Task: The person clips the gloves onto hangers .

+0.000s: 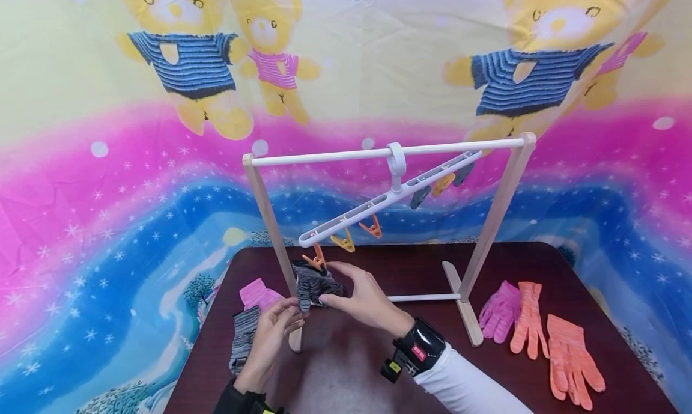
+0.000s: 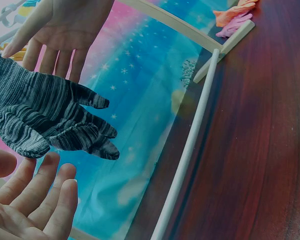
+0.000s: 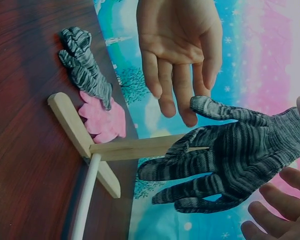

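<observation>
White R sleeve (image 1: pixel 465 381) extending in fgd; striped glove (image 1: pixel 309 286) hanging at orange clip (image 1: pixel 318 256), hanger's (image 1: pixel 397 187) L end.
L hand (image 1: pixel 277 325) hovering by glove's thumb tip, fingers relaxed, apart; R hand (image 1: pixel 369 295) framing cuff (image 3: pixel 292 132), thumb touching, fingers extending approx. straight.

Grey-black streaked glove (image 1: pixel 310 289); cuff uppermost (digits downward), at an orange clip (image 1: pixel 318 259)

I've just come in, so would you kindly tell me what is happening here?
A person is working with a grey striped glove at the orange clip on the tilted hanger's low end. The right hand touches the cuff; the left hand is at the glove's thumb. More gloves lie on the table to both sides.
</observation>
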Tool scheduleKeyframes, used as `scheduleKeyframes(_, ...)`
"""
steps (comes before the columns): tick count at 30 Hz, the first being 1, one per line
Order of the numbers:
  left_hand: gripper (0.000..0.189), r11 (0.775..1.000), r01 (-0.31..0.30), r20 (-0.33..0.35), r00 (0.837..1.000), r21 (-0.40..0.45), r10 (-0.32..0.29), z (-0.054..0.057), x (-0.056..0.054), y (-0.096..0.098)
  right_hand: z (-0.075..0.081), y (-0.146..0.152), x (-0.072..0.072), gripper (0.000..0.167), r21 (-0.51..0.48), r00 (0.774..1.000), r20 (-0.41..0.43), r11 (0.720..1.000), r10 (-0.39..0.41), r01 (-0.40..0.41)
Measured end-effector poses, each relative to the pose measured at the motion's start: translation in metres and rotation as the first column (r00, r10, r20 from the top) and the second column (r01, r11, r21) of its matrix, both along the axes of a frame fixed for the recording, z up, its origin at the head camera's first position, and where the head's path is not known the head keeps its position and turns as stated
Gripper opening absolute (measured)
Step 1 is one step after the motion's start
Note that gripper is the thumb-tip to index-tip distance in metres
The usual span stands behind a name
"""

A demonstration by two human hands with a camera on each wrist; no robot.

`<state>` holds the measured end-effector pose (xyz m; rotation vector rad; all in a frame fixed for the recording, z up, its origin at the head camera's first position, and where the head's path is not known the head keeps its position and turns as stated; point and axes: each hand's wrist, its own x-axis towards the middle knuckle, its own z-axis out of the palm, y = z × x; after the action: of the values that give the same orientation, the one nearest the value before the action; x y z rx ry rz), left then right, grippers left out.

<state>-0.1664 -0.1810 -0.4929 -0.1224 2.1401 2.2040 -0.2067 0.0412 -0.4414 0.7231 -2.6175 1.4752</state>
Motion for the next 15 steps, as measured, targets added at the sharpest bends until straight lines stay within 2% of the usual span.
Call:
scheduleKeyframes(9,0.033,0.999,0.002,-0.036,0.999,-0.037,-0.003,-0.009,0.002,-0.002,-0.013,0.010,0.001,0.060,0.013,1.000,-0.028,1.000,0.004,-0.004)
scheduleKeyframes(15,0.031,0.998,0.013,-0.030,0.999,-0.058,-0.014,-0.016,0.003,-0.002,-0.023,0.019,0.004,0.054,0.005,1.000,-0.022,1.000,0.006,-0.006)
